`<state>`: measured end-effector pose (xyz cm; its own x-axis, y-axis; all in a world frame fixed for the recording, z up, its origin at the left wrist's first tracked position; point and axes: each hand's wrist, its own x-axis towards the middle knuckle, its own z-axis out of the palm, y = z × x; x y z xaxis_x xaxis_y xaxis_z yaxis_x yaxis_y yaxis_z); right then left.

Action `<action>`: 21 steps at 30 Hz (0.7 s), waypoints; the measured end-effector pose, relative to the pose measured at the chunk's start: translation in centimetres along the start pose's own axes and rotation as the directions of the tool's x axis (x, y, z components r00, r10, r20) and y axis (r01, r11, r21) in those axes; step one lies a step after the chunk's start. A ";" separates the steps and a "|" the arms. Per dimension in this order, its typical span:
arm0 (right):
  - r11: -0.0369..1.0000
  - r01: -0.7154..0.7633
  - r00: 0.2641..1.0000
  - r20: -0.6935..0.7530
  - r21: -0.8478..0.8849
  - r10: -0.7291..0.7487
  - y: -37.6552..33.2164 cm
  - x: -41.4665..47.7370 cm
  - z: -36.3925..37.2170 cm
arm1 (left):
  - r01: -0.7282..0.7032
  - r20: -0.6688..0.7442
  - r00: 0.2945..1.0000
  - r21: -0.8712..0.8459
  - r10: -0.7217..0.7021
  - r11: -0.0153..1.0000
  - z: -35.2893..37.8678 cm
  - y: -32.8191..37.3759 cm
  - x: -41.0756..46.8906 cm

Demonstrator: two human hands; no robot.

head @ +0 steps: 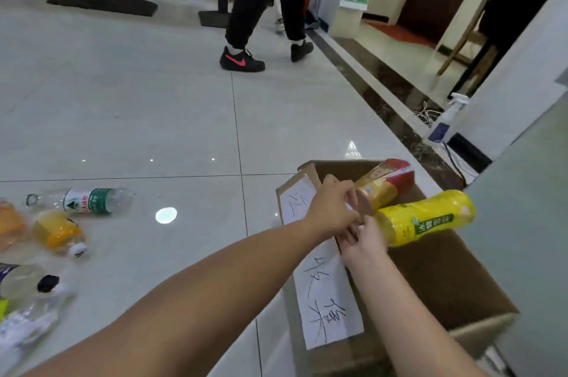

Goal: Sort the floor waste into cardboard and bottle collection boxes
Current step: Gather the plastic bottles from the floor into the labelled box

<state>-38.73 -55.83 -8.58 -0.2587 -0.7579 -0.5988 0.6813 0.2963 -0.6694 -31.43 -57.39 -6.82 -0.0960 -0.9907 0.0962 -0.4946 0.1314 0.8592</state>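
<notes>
Both hands are out over the open brown cardboard box [445,278], which sits on the shiny grey tiled floor [153,115] at the lower right. A white paper sign with black hand-drawn writing [322,284] is stuck on the box's left flap.

The left hand [330,210] has its fingers curled round the neck end of a gold plastic bottle with a red bottom [384,184]. That bottle points away, over the far end of the box. The right hand [364,243] is just below the left one and touches it. It holds the neck end of a yellow plastic bottle with a green label [427,217]. This bottle lies on its side above the middle of the box. The two bottles are just beside each other.

More bottles lie on the floor at the left edge. There is a clear plastic bottle with a green and white label [83,200], and near it an orange drink bottle with a white cap [58,230]. Some other clear bottles are blurred at the lower left.

Far off, a person in black trousers and black shoes with a pink mark [264,8] walks by. A white spray bottle [445,121] stands by the right wall.
</notes>
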 end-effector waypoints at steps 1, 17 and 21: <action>1.000 -0.008 1.000 -0.030 -0.012 0.008 -0.7 0.0 -0.9 | -0.014 0.041 0.999 0.004 0.014 1.000 0.9 0.1 -0.2; 0.756 -0.402 0.916 -0.218 -0.516 0.337 1.1 1.1 -9.8 | -0.398 0.493 0.863 0.798 -0.111 0.453 5.7 0.4 -2.4; 0.684 -0.395 0.915 -0.199 -0.614 0.350 0.8 0.2 -9.3 | -0.447 0.536 0.839 0.780 -0.098 0.437 5.9 -0.3 -2.4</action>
<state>-44.62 -50.34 -13.28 -0.1349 -0.4742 -0.8700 0.1478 0.8586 -0.4908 -36.15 -54.89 -10.26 -0.4946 -0.8252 -0.2728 -0.8473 0.5277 -0.0600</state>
